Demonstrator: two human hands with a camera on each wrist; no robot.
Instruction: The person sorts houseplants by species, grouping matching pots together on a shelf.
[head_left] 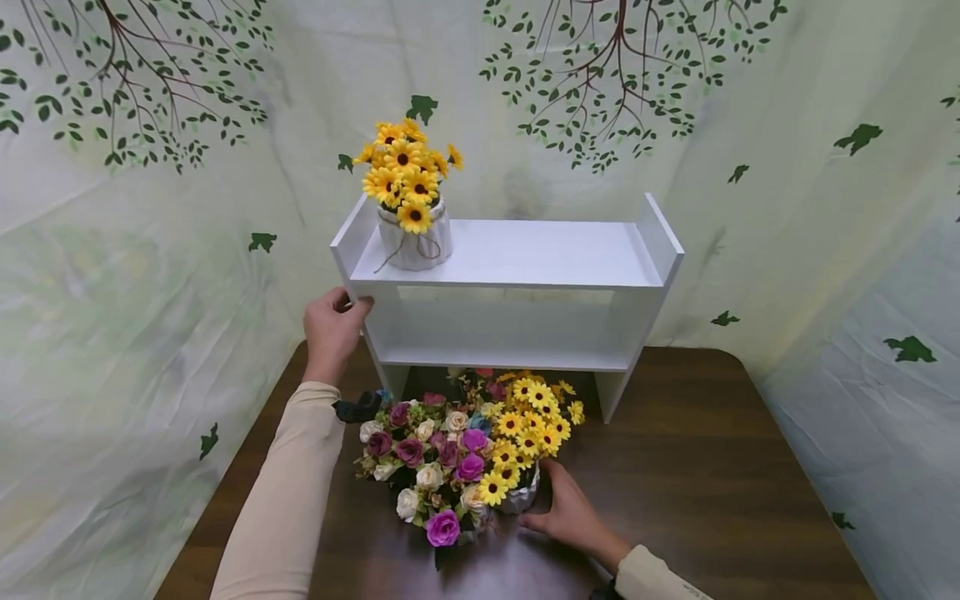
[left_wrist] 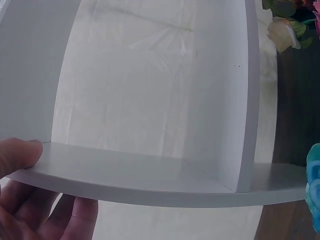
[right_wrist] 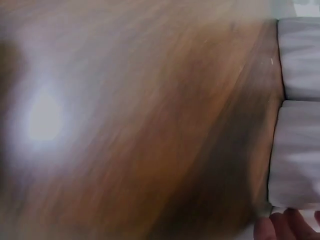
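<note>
White shelf (head_left: 540, 250) is pinched by left hand (head_left: 332, 327), right hand (head_left: 567, 508) spread beside yellow flowers (head_left: 528, 442).

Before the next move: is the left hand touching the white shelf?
Touching. In the left wrist view, the left hand grips the white shelf's side panel, thumb over its front edge, fingers on the outer side.

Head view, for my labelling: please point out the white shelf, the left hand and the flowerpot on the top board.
White shelf (head_left: 536, 252), head view: bare part of the top board.
Left hand (head_left: 332, 328), head view: middle of the hand.
Flowerpot (head_left: 414, 250), head view: front of its wall.
</note>
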